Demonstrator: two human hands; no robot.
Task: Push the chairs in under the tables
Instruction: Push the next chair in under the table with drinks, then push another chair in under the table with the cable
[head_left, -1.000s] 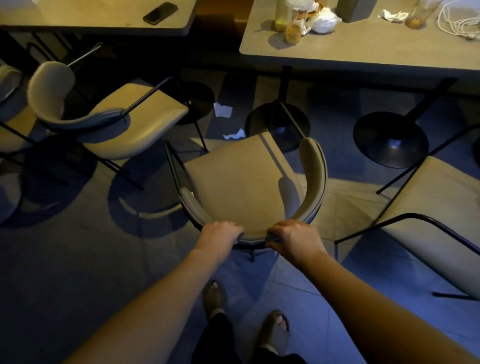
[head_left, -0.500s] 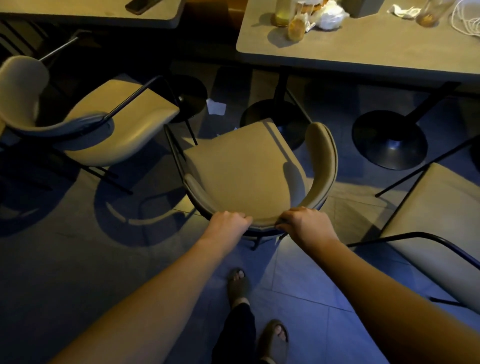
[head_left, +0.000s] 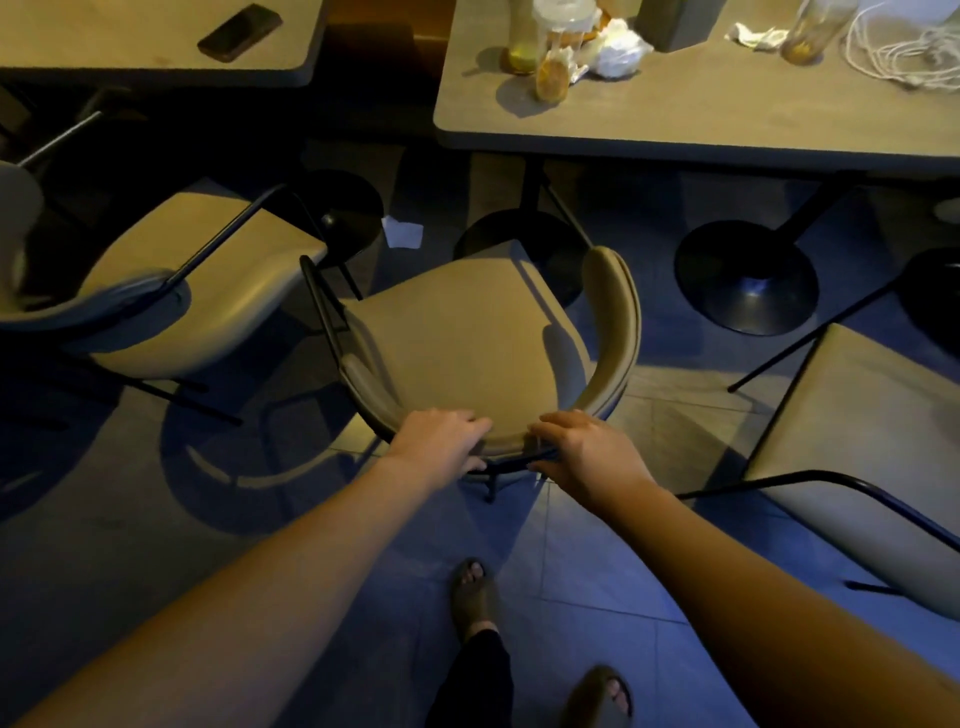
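A beige chair (head_left: 457, 332) with a curved padded back and black metal frame stands in front of me, seat facing the right table (head_left: 727, 111). My left hand (head_left: 441, 434) and my right hand (head_left: 587, 452) both rest on the near rim of its backrest, fingers curled over the top and thumbs under. The chair's front edge reaches the round black base (head_left: 498, 234) of that table's left pedestal. A second beige chair (head_left: 208, 291) stands pulled out to the left, near the left table (head_left: 156, 47). A third chair (head_left: 872, 431) stands at the right.
The right table carries drink bottles (head_left: 550, 67), crumpled paper (head_left: 618, 49) and a white cable (head_left: 904, 52). A dark phone (head_left: 240, 31) lies on the left table. A second round pedestal base (head_left: 745, 280) sits to the right. A paper scrap (head_left: 402, 232) lies on the tiled floor.
The chair has slid forward toward the right table, its front edge now at the pedestal base. I have stepped forward with it, and my fingers look looser on the backrest.
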